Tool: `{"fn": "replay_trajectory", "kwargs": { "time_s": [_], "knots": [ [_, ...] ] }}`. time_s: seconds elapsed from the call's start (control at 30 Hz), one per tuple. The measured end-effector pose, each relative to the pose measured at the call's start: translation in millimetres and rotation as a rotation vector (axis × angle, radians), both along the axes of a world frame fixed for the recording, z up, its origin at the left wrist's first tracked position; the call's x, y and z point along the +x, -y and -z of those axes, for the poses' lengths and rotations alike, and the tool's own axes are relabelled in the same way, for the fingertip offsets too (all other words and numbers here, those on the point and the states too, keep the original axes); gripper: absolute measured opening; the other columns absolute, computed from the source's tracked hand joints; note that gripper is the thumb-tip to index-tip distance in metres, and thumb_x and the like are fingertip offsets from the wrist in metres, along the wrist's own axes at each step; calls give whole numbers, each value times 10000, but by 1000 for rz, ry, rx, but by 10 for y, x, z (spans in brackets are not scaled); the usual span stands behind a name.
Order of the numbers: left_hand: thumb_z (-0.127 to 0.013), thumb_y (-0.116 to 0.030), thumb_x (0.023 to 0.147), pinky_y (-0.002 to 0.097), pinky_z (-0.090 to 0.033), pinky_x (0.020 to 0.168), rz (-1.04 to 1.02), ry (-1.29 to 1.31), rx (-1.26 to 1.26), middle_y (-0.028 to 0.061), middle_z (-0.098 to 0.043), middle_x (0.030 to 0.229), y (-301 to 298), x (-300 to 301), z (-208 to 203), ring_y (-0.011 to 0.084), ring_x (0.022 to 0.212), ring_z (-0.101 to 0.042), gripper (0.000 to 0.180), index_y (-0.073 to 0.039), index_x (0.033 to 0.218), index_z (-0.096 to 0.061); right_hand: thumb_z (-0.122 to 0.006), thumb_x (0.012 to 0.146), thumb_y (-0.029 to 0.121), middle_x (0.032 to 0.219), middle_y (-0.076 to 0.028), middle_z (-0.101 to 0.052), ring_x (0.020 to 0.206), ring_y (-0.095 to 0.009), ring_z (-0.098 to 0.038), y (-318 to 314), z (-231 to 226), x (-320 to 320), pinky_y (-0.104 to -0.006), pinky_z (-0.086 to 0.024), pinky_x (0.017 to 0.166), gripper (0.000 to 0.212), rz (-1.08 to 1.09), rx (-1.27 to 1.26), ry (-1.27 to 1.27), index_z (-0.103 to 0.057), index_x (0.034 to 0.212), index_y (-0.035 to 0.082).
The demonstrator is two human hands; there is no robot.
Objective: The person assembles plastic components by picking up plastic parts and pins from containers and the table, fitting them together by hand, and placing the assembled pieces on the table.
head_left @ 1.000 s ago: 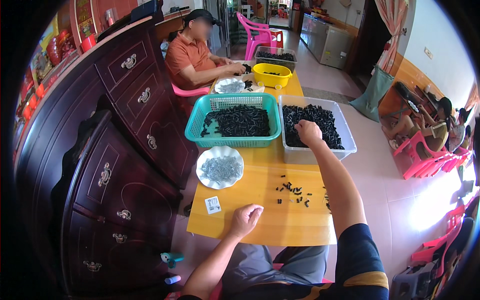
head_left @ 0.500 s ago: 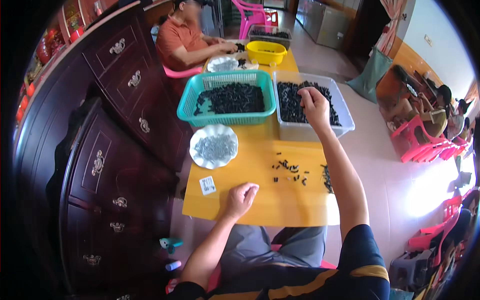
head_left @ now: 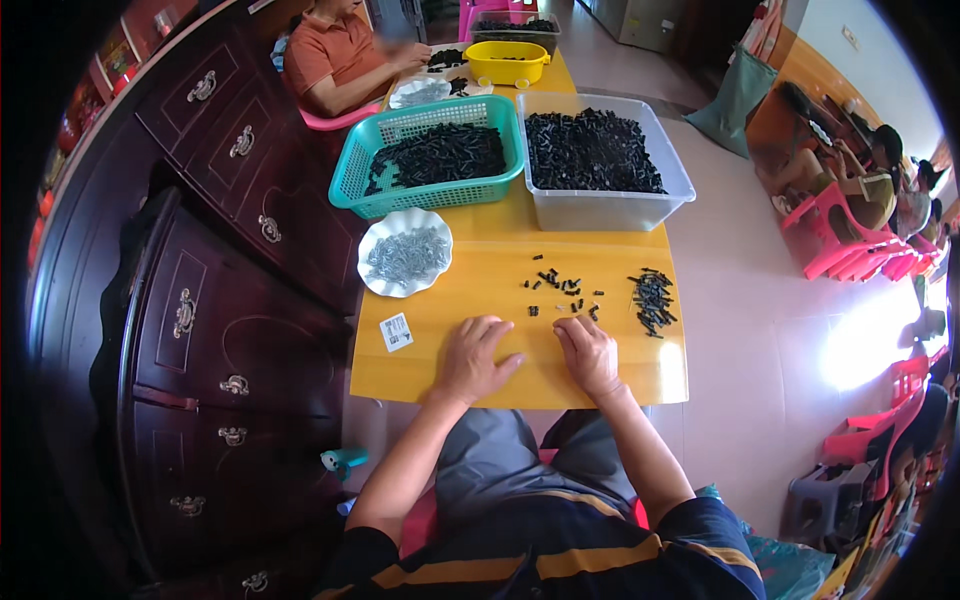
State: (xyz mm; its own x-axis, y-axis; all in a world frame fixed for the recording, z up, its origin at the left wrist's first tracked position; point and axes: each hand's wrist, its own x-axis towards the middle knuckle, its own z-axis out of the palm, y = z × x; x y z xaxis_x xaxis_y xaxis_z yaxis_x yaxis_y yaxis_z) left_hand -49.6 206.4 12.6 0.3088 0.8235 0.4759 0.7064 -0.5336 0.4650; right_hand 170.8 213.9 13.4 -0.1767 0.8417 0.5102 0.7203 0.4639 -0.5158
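On the yellow table, my left hand rests with its thumb apart from its fingers, holding nothing I can see. My right hand is beside it, fingertips pinched together near the tabletop; anything between them is too small to make out. Just beyond the right hand lie several loose small black cylindrical pieces. Farther right is a denser pile of black pieces with thin pale ends. A white scalloped plate at the left holds many small clear pieces.
A teal basket and a translucent bin, both filled with black pieces, stand across the table. A white printed card lies at left. Beyond are a yellow tub and a seated person. Dark drawers stand left.
My right hand has come back from above the translucent bin to the near tabletop. My left hand has unfolded and lies flatter. The view has shifted a little.
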Motion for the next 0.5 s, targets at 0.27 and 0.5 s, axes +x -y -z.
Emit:
{"fn": "replay_trajectory", "kwargs": {
  "time_s": [0.27,0.5],
  "knots": [
    [-784,-219,742,436,-448,949,-25,-28,-22,130,-615,1121,60,344,7,333,1073,-569,465,-39,1141,-627,-635,846,122,929,-73,-612,849,-285,-636,-7,208,135,-404,-547,678,146,-38,-22,190,-639,992,118],
    [-772,-202,755,442,-444,933,-7,-18,-8,128,-594,1127,21,436,61,333,1067,-559,468,-38,1162,-607,-646,836,113,994,-80,-617,890,-295,-614,20,108,162,-411,-531,772,185,-71,31,149,-639,1020,92]
  ]
}}
